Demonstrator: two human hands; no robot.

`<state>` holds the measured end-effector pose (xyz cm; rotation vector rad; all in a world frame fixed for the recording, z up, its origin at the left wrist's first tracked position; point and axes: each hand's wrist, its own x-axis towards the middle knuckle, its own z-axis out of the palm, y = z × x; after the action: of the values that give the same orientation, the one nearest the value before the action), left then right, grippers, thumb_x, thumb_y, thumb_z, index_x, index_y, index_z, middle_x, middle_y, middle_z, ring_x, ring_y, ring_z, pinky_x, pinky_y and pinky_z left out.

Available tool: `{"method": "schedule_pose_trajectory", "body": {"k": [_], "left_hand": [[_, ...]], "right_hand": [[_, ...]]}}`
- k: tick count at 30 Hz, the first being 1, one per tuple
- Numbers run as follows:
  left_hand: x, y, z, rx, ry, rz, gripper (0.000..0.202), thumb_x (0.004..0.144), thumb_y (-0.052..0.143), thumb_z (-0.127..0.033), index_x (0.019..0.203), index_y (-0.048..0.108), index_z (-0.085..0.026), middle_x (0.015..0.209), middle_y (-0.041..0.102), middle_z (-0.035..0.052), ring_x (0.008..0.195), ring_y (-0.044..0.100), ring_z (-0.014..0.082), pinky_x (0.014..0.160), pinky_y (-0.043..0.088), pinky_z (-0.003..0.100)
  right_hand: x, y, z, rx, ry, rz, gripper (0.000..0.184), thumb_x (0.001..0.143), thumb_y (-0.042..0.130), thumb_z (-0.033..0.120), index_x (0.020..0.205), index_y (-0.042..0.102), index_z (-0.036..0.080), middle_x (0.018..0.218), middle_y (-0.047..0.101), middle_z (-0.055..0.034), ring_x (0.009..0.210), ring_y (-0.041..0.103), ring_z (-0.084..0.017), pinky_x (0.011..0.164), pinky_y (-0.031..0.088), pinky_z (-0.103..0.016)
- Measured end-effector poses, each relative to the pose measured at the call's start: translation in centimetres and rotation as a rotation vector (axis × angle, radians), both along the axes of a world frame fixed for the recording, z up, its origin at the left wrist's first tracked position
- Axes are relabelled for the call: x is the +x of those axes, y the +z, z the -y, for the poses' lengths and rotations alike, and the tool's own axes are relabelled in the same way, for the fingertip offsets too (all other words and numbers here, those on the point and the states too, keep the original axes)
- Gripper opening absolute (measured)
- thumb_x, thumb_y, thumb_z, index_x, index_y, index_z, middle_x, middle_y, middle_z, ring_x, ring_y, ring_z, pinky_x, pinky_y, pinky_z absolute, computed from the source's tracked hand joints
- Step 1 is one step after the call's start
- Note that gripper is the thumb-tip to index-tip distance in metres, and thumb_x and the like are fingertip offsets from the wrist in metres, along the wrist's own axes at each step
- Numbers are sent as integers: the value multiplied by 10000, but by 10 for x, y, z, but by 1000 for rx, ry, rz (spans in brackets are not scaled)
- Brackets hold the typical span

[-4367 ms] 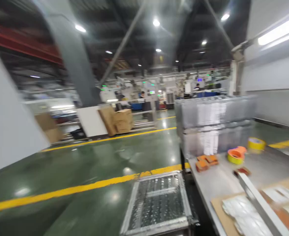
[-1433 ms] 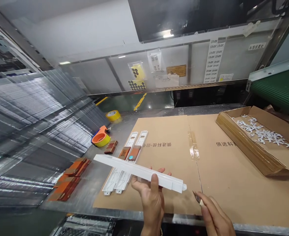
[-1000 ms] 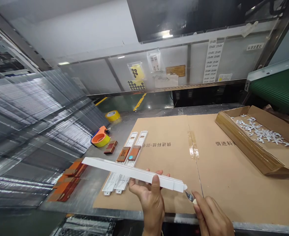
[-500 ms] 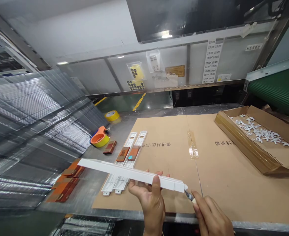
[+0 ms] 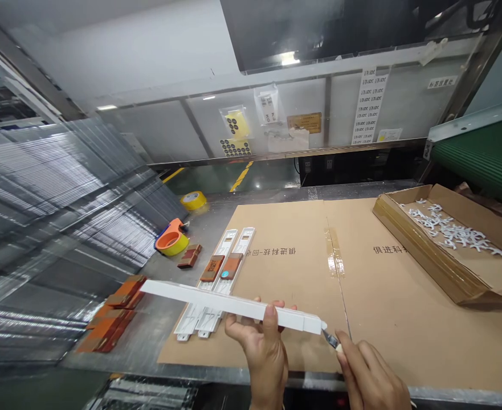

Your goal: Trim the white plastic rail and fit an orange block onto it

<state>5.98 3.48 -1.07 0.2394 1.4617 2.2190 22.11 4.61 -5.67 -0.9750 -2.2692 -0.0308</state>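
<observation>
White plastic strip is what I am gripping in my left hand, held level above the cardboard sheet. My right hand is pinching a small blade against the strip's right end. Two finished-looking strips are lying on the tabletop; trimmed scraps are filling the box.

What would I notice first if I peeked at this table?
Probably the long white strip held up over the brown cardboard sheet by the left hand, with a small blade in the right hand at its end. Next, the orange tape dispenser farther back on the left, and the cardboard tray of little white bits on the right.
</observation>
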Motion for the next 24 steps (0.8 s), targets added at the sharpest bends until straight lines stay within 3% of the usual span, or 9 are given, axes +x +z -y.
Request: {"method": "schedule_pose_trajectory", "body": {"k": [7, 15, 24], "left_hand": [[-1, 4, -1, -3, 39, -31, 628, 712, 734, -406, 1144, 278, -378, 1129, 387, 29, 805, 587, 168, 672, 586, 401], [1, 0, -4, -17, 48, -51, 639, 703, 741, -406, 1126, 265, -357, 1138, 361, 46, 813, 580, 186, 662, 591, 445], [6, 3, -3, -13, 27, -54, 607, 739, 713, -382, 1136, 256, -356, 1130, 382, 48, 841, 569, 180, 694, 586, 459]], "right_hand": [[12, -8, -11, -45, -105, -35, 337, 982, 357, 321, 1175, 586, 168, 734, 620, -16, 630, 616, -115, 507, 402, -205], [13, 2, -5, -2, -12, -45, 311, 975, 389, 270, 1182, 576, 131, 704, 594, -19, 616, 585, -111, 576, 401, -206], [4, 6, 1, -16, -3, 4, 305, 975, 383, 254, 1170, 581, 130, 667, 569, -18, 595, 577, -122, 553, 393, -217]]}}
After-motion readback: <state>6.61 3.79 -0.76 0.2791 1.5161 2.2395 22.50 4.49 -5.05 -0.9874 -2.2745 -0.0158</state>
